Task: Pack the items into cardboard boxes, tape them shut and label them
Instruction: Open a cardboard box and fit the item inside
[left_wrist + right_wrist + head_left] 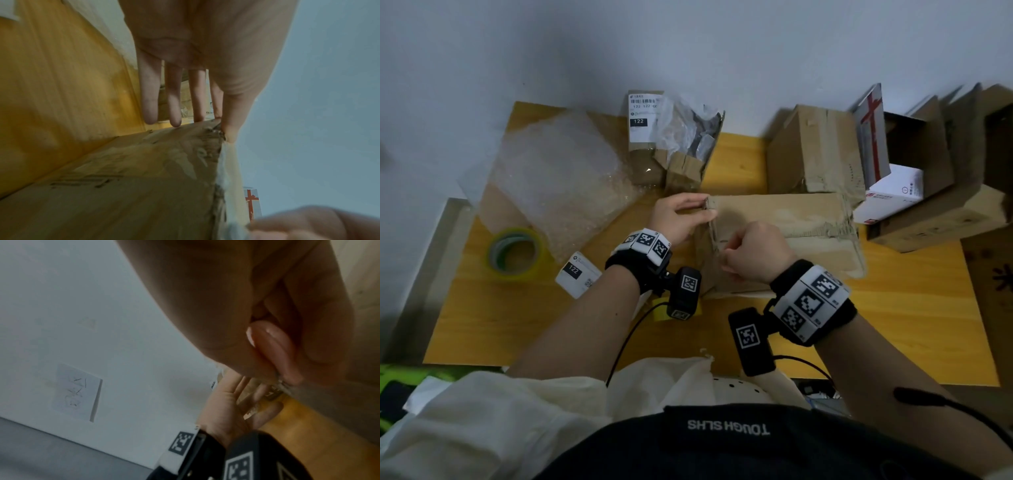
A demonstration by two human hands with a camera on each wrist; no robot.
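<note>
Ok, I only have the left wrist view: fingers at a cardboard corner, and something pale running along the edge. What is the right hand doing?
Observer: The right hand is curled at the left end of the box, pinching a strip of tape between thumb and finger.
Operator: Where is the roll?
Observer: The tape roll lies flat on the table, left of the box, beside the bubble wrap.
Operator: Any label ready?
Observer: A label sheet marked 122 lies just right of the roll.
</note>
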